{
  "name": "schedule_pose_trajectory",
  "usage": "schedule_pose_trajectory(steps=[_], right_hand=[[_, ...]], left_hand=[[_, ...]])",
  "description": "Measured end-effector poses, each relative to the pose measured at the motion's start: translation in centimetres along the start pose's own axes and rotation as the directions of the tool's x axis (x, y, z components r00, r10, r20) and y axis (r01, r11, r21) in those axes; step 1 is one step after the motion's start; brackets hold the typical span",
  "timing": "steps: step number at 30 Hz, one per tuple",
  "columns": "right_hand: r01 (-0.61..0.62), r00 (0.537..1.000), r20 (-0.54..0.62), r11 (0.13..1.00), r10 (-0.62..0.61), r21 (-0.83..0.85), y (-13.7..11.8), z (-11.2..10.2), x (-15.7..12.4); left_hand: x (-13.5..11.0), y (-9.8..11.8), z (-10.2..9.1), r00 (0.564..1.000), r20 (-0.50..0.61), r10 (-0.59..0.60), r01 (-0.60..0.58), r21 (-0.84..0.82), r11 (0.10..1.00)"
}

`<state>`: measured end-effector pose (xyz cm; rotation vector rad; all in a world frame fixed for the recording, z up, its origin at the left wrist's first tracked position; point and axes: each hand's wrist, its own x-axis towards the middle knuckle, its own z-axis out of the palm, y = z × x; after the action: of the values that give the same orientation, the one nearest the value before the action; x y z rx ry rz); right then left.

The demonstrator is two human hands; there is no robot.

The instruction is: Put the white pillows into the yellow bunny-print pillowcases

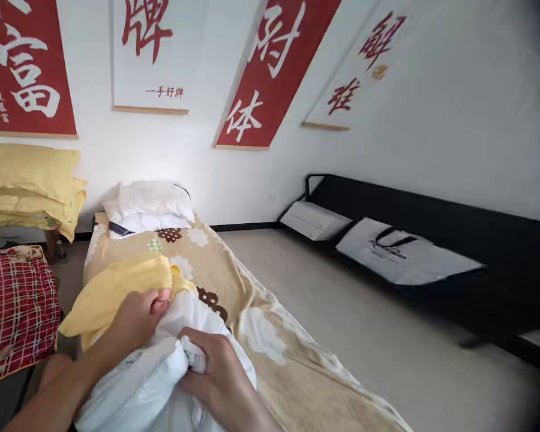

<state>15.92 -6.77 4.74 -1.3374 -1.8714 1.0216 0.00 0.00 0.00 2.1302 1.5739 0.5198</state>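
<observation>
The bed [261, 336] runs away from the person toward the wall [454, 120], covered by a tan flowered blanket [234, 282]. Its right edge falls to a broad stretch of bare floor [342, 300], which lies open between the bed and a low black frame [454, 228] along the wall to the bed's right. On the bed's left side the gap is narrow, with a red checked cloth [18, 300] close beside the edge and a stack of yellow pillows [31, 186] beyond it. At the bed's near end, both forearms come in from the lower left. The left hand [139, 315] lies knuckles up, its fingers [159, 300] curled tight and pinching the rim of the yellow pillowcase [117, 285]. The right hand [220, 372], just nearer the foot of the bed, has its fingers [198, 342] closed in a fist on a bunch of the white pillow [148, 384]. Both things rest on the bed's near left part. The pillowcase lies slack with its mouth toward the person, and the white pillow's far end runs into that mouth; how deep it sits cannot be told. Two white pillows [150, 207] are piled at the bed's head. On the black frame lie a white bag [400, 252] with black handles and a flat white case [315, 219]; their contents are hidden.
</observation>
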Motion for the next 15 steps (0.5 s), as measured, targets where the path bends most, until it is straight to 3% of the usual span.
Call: schedule_pose_trajectory(steps=[3, 6, 9, 11, 13, 15], right_hand=[[-0.125, 0.989, 0.099, 0.982, 0.111, 0.140, 2.0, 1.4, 1.9], [-0.268, 0.945, 0.264, 0.922, 0.194, 0.278, 4.2, 2.7, 3.8], [-0.296, 0.904, 0.398, 0.899, 0.154, 0.324, 5.3, 3.4, 4.6], [-0.149, 0.913, 0.408, 0.942, 0.014, 0.300, 5.1, 3.7, 4.0], [0.116, 0.908, 0.369, 0.964, -0.201, 0.239, 4.3, 4.2, 2.8], [0.366, 0.842, 0.343, 0.908, -0.416, 0.203, 3.8, 5.0, 1.6]], left_hand=[[1.6, -2.2, 0.9, 0.996, 0.075, -0.038, 0.035, 0.045, 0.998], [2.9, -4.0, 2.0, 0.994, 0.107, -0.007, 0.003, 0.039, 0.999], [4.0, -5.1, 2.6, 0.998, 0.056, -0.006, 0.006, -0.015, 1.000], [4.7, -5.2, 2.6, 0.998, 0.045, -0.031, 0.035, -0.070, 0.997], [5.4, -4.9, 2.4, 0.997, 0.059, -0.053, 0.058, -0.089, 0.994], [5.9, -4.4, 2.4, 0.996, 0.063, -0.065, 0.068, -0.054, 0.996]])
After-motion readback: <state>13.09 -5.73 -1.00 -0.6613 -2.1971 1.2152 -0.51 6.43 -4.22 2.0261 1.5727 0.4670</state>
